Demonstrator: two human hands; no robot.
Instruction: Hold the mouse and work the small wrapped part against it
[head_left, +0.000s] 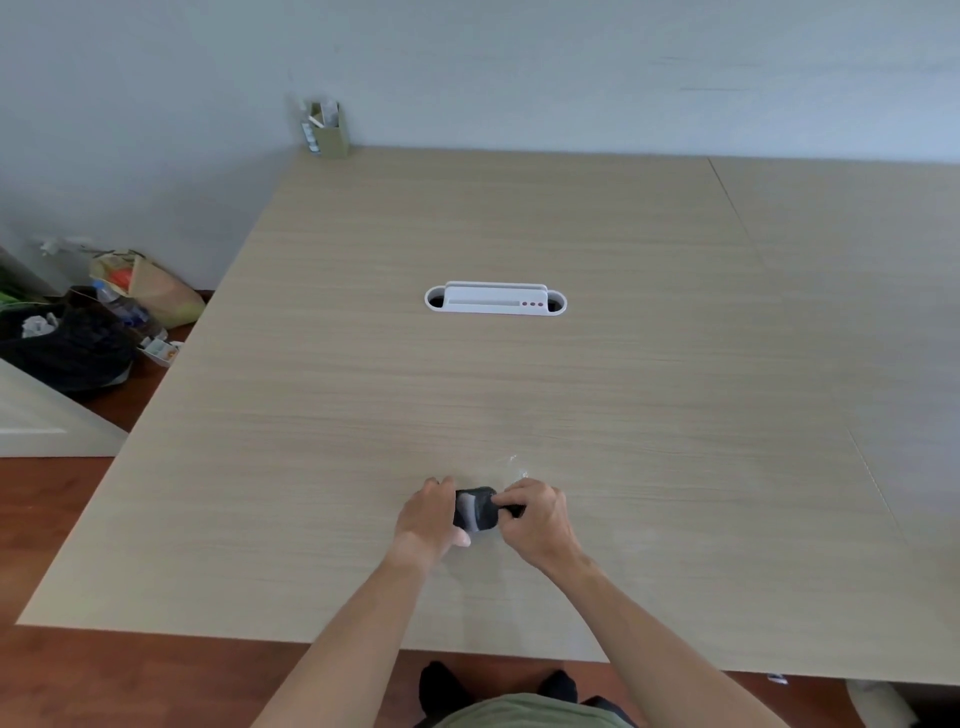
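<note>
A small dark bundle of fabric with a grey patch (475, 510), like a rolled sock, lies on the light wooden table (519, 395) near its front edge. My left hand (428, 522) grips its left side, fingers curled over the top and thumb beneath. My right hand (537, 517) pinches the bundle's right end with curled fingers. A crumpled bit of clear plastic film (514, 467) lies just behind my right hand.
A white cable-port cover (495, 300) is set into the table's middle. A cardboard holder with papers (324, 130) stands at the far left corner by the wall. Bags, bottles and rubbish (93, 322) sit on the floor to the left.
</note>
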